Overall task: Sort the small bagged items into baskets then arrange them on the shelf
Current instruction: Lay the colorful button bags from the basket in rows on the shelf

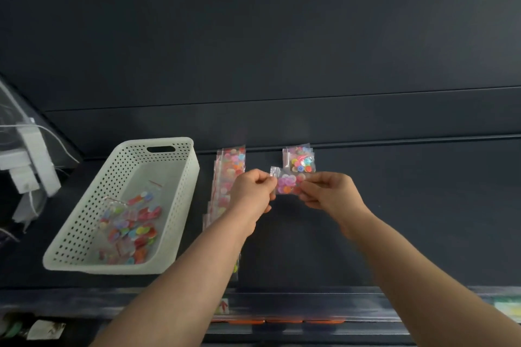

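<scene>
Both forearms reach forward over the dark shelf [394,220] and converge toward its middle, wrists roughly level. The left hand [252,189] has its fingers curled in, with thumb and forefinger pinching the left edge of a small clear bag of buttons [285,184]. The right hand [329,191] mirrors it, fingers curled and thumb and fingertips pinching the bag's right edge. The bag, filled with pink, purple and orange buttons, is held stretched between the two hands. Motion blur makes it unclear whether its lower edge touches the shelf or hangs just above it. Directly behind it, against the back panel [282,36], stands a second bag of mixed buttons [300,160], upright and apart from the hands. To the left of the left hand, a row of overlapping bags [229,172] runs from the back of the shelf toward the front, partly hidden by the left forearm. Further left, a white perforated basket [93,200] sits on the shelf at an angle, holding a loose heap of bagged buttons [132,228] in its near half. A white fixture with cords [28,155] occupies the far left edge, too blurred to identify.
</scene>
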Motion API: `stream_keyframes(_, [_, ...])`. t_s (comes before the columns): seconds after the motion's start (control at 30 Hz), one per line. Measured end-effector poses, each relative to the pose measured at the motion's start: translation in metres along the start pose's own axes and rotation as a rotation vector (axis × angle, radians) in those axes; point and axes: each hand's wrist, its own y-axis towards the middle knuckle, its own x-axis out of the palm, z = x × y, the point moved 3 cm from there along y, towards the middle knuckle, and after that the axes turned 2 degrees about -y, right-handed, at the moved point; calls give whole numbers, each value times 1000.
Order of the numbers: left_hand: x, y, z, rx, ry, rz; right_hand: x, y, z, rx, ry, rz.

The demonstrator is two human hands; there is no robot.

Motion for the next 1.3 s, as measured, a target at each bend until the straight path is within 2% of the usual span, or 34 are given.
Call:
stream_keyframes(0.1, [14, 7, -5, 30, 164, 2, -13, 9, 6, -27, -199, 94])
stream_keyframes(0.3, [33, 28, -6, 60, 365, 84, -24, 38, 11, -91, -413, 220])
stream_keyframes(0.63, [42, 57, 2, 95, 679, 159, -20, 62, 8, -109, -635, 321])
stream_keyframes(0.8, [38, 55, 5, 76, 596, 171, -22, 59, 3, -134, -615, 325])
stream_keyframes(0.9, [25, 49, 11, 91, 546, 162, -22, 52, -3, -197, -689, 340])
stream_keyframes(1.03, [-9, 29, 25, 214, 614, 182, 0, 38, -17, -337, -899, 265])
stream_keyframes(1.13, [-48, 13, 30, 285, 667, 283, 33, 28, -28, -481, -1089, 206])
stream_keyframes(1.3, [-128, -4, 12, 242, 681, 391, 98, 10, -39, -655, -1162, 78])
